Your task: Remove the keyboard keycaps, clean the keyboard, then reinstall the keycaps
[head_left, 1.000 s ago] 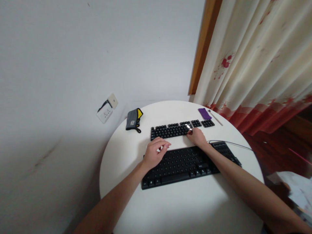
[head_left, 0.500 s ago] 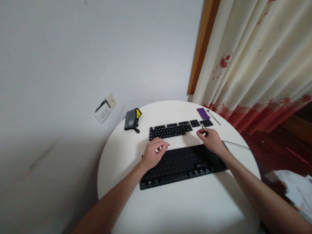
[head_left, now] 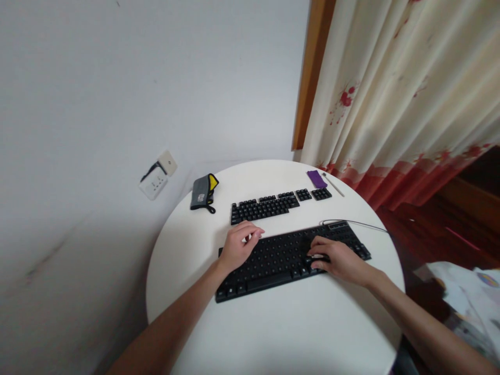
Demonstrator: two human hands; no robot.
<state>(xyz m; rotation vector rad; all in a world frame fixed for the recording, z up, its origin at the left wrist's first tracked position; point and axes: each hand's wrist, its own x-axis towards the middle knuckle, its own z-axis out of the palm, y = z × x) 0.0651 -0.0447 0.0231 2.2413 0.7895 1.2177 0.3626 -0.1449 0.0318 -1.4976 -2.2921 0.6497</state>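
Observation:
A black keyboard (head_left: 281, 260) lies across the middle of the round white table (head_left: 273, 328). My left hand (head_left: 238, 246) rests on its back left edge with the fingers curled over that edge. My right hand (head_left: 338, 259) lies on the keyboard's right part, near the front rows, with its fingers pinched on a small pale metal tool that barely shows. Behind the keyboard, several black loose keycaps (head_left: 265, 206) stand in rows on the table, laid out like a keyboard.
A grey and yellow pouch (head_left: 203, 191) lies at the back left of the table. At the back right are a purple piece (head_left: 316, 178) and a thin stick (head_left: 333, 184). The keyboard's cable (head_left: 367, 224) runs off to the right. Curtains hang behind, and a wall socket (head_left: 156, 177) is on the left wall.
My right hand has pulled back from the rows of keycaps and come down on the keyboard's right part. My left hand stayed put. The view shifted slightly to the right.

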